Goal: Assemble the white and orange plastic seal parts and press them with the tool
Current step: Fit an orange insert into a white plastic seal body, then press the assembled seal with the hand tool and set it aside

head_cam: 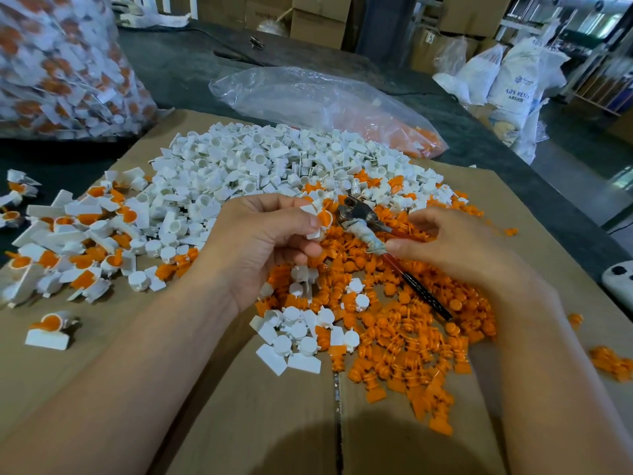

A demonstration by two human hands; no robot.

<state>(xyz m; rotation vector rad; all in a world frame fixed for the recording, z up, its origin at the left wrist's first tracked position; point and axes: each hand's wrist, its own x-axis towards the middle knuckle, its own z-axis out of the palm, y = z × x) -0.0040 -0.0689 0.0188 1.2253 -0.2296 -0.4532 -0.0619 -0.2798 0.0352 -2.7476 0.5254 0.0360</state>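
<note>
Behind, the bulging bag (113,46) holds assembled seals (54,87), the slack bag (291,94) orange parts (423,140).

On the flattened brown cardboard sheet (239,423) I see the white plastic seal bodies (246,166) heaped behind the orange plastic inserts (411,330); assembled white-and-orange seals (78,245) lie left.

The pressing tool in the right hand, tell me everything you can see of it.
The tool looks like worn pliers: a dark, scuffed metal head, a neck wrapped in grimy whitish tape, and a slim red handle ending in a black grip. It slants with the head up and left and the grip down and right over the orange parts. The right hand grips it behind the tape. Its head sits close to the seal pinched in the left hand; contact is unclear.
</note>
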